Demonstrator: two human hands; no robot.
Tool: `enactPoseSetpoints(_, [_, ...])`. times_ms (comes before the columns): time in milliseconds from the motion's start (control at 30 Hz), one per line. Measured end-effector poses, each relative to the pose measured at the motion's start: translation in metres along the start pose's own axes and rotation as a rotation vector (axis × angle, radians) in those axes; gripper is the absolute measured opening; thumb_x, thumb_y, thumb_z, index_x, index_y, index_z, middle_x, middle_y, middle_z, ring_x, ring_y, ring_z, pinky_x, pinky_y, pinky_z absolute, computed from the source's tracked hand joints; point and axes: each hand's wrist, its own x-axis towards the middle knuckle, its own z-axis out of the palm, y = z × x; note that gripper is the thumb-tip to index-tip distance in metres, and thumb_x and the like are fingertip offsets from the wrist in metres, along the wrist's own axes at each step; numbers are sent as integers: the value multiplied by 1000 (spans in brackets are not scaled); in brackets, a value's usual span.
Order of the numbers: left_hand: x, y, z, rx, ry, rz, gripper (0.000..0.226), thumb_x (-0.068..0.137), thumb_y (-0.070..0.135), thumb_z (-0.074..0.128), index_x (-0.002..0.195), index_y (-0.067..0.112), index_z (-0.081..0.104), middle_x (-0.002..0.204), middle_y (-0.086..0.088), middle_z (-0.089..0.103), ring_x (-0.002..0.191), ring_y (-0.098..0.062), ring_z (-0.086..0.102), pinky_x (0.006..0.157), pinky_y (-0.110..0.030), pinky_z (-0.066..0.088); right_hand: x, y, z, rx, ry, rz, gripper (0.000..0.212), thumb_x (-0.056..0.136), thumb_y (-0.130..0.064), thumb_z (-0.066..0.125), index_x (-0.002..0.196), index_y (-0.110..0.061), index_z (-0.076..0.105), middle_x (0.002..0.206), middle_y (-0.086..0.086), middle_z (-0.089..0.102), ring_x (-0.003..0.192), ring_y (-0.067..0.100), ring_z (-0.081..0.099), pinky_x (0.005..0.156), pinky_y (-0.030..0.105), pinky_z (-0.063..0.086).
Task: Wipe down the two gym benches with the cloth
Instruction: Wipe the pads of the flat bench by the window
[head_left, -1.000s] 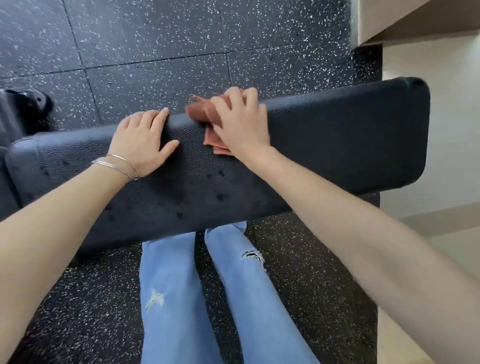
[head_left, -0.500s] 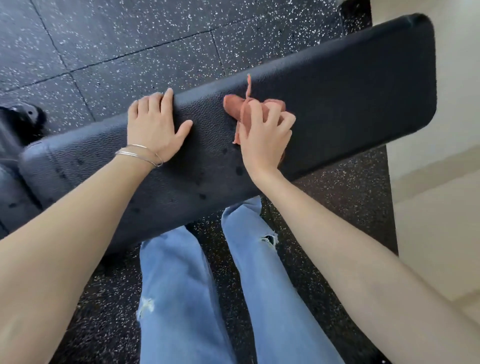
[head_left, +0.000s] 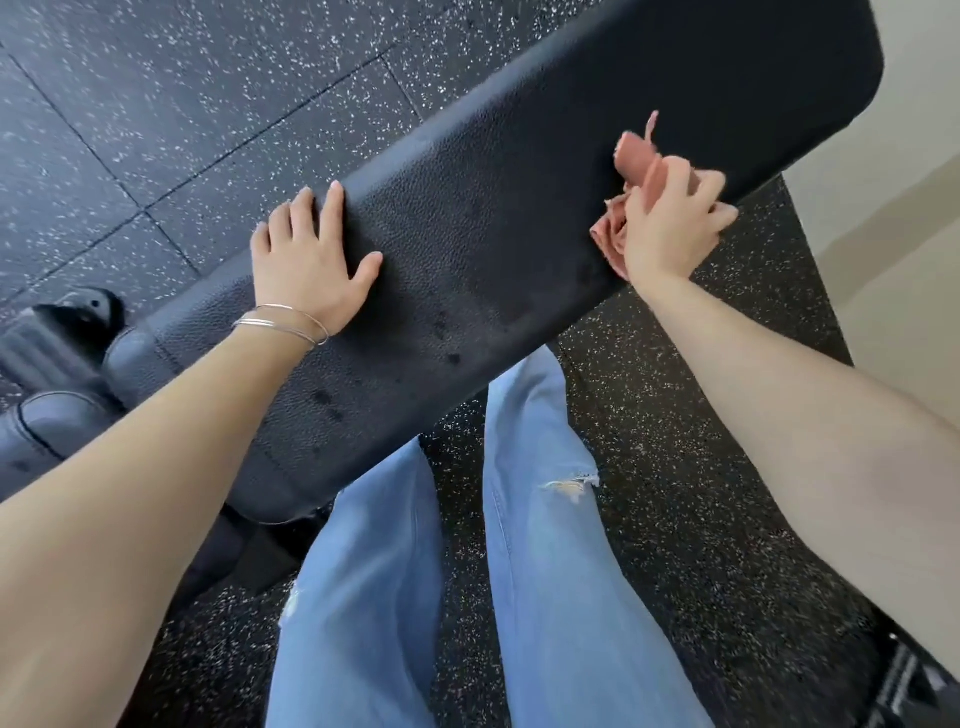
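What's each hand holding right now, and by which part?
The right hand grips the cloth bunched round its middle, both ends sticking out. The left hand holds nothing; it rests flat on the bench.

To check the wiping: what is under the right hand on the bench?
The right hand grips a bunched reddish cloth on the black bench. The padding beneath them is covered.

Blurred cloth mostly hidden under right hand, bench far corner cut off at top edge
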Motion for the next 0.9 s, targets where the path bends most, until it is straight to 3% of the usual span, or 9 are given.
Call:
enactPoseSetpoints(167, [0,-3,4,7,19,16,75,89,51,44,148,13,18,149,-21,28,134,-40,29,110,-52,21,-82,-26,15,31,48,-103,28,91,-34,50,117,-27,56,126,4,48,108,32,41,81,44,45])
enactPoseSetpoints(267, [-1,-4,4,14,19,40,75,89,51,44,149,13,18,149,-20,28,134,-40,29,109,-51,22,-157,-39,23,107,0,-209,32,82,-28,62,114,-24,61,116,7,56,102,34,46,76,45,44])
enactPoseSetpoints(333, [-1,-7,5,19,18,53,75,89,50,44,149,14,18,149,-20,28,134,-39,29,108,-51,23,-193,-41,26,119,-84,-348,37,75,-26,69,111,-23,63,112,8,58,100,34,47,74,45,46])
enactPoseSetpoints(433, [-2,-13,5,28,16,78,74,90,50,45,149,14,17,150,-20,27,135,-39,29,108,-51,24,-185,-25,23,150,-120,-559,34,73,-27,66,107,-22,67,106,8,61,94,36,51,72,45,50])
enactPoseSetpoints(500, [-4,-15,5,36,24,93,74,90,49,45,149,14,17,150,-20,26,135,-39,28,108,-52,24,-158,-13,18,165,-88,-490,32,77,-27,62,108,-21,67,109,8,60,96,36,50,76,44,49])
enactPoseSetpoints(633, [-6,-13,6,32,33,125,75,89,48,46,149,12,18,150,-22,25,135,-41,27,109,-51,22,-94,3,18,158,0,104,31,93,-39,50,122,-28,55,130,0,44,114,28,37,86,38,46])
enactPoseSetpoints(700, [-6,-16,6,30,34,137,74,90,48,45,149,14,18,151,-22,24,136,-41,26,110,-52,21,-77,-1,18,234,19,291,32,95,-40,48,123,-27,53,133,1,41,115,30,36,85,40,48])
enactPoseSetpoints(767, [-9,-23,6,39,32,151,73,90,48,45,149,15,18,151,-21,24,135,-41,27,109,-52,22,-87,-12,23,196,33,310,31,96,-41,46,123,-27,54,133,1,42,113,30,37,85,40,48])
enactPoseSetpoints(900, [-23,-39,7,44,19,157,72,89,48,46,148,17,20,152,-21,24,134,-42,27,109,-52,23,-167,-41,28,168,148,119,25,91,-32,52,108,-21,65,117,8,56,99,34,47,80,37,42])
